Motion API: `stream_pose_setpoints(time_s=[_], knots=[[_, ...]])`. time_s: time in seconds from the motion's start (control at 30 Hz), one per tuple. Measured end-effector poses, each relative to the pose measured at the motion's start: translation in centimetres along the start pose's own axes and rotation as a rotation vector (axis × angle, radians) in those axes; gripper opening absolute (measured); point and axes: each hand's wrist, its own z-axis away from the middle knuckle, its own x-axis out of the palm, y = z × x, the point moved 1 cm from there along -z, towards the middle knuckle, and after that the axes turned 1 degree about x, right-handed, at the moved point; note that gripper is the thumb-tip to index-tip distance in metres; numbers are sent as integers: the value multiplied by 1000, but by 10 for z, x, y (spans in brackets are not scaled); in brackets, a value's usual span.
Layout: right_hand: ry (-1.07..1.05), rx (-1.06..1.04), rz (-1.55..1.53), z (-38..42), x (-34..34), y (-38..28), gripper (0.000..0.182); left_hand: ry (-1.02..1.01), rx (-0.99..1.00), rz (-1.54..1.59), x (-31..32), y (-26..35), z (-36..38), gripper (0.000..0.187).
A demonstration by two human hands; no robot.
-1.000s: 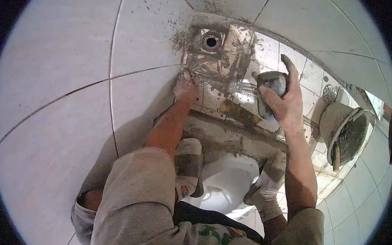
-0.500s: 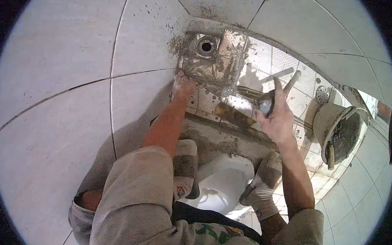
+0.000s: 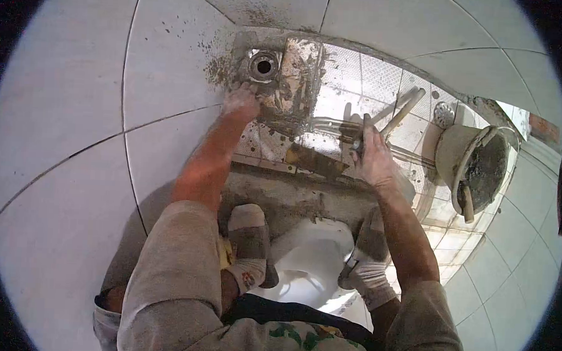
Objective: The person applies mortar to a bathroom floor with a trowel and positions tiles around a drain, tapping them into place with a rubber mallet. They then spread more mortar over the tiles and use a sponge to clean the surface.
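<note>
My left hand [image 3: 241, 103] rests at the lower left of the cement-smeared tile [image 3: 298, 69], its fingers spread just below the square drain [image 3: 264, 64] with the dark round hole. My right hand [image 3: 374, 157] is closed around the dark head of what looks like a mallet. Its pale handle [image 3: 404, 113] sticks out up and to the right, above the dotted floor tiles. Part of the head is hidden by my fingers. Left of this hand lie a long metal bar [image 3: 333, 125] and a flat brown piece [image 3: 316, 161].
At the right stands a bucket [image 3: 446, 151] of grey mortar, with a wooden handle [image 3: 467, 205] over its rim. A round drain cover [image 3: 444, 112] lies behind it. My feet straddle a white squat toilet [image 3: 312, 239]. Tiled walls [image 3: 66, 72] enclose the left and back.
The view has shifted, so the surroundings appear farther left. My left hand has moved closer to the drain. My right hand has turned the mallet, and its round grey face no longer shows.
</note>
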Motion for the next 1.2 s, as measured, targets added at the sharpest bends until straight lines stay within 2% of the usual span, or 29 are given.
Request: stream_pose_setpoints(time_s=[0.07,0.1,0.2,0.27,0.37,0.5,0.57,0.7,0.77,0.8,0.87,0.97,1.1,1.17,1.2], knots=[[52,9,-28,-6,14,4,92,119,144,42,9,6,-8,53],[103,18,-46,-8,22,7,94,115,148,35,10,13,-8,53],[80,62,-21,-18,48,15,95,115,123,77,15,38,-11,53],[79,73,-15,-21,58,21,95,196,31,141,17,50,-12,53],[93,45,-36,-18,52,17,95,152,21,160,9,64,-12,52],[160,22,21,-22,65,22,95,231,9,152,6,61,-13,52],[103,35,-16,-23,69,25,93,139,-37,157,-7,64,-11,54],[144,26,5,-23,74,26,92,118,20,153,4,59,-30,55],[48,76,-27,-23,64,19,78,38,131,-77,-2,62,-20,63],[49,75,-30,-23,65,19,78,14,168,-153,-8,64,-13,66],[59,90,16,-23,68,19,79,32,36,165,-14,64,-2,66],[26,116,-33,-20,61,14,81,11,12,227,-3,60,-18,67],[119,96,-36,-9,46,4,88,-54,-11,328,16,51,-45,74],[126,115,-65,-6,43,2,92,112,60,277,21,43,-49,81],[83,131,-73,-2,42,1,92,116,66,276,39,38,-64,81]])
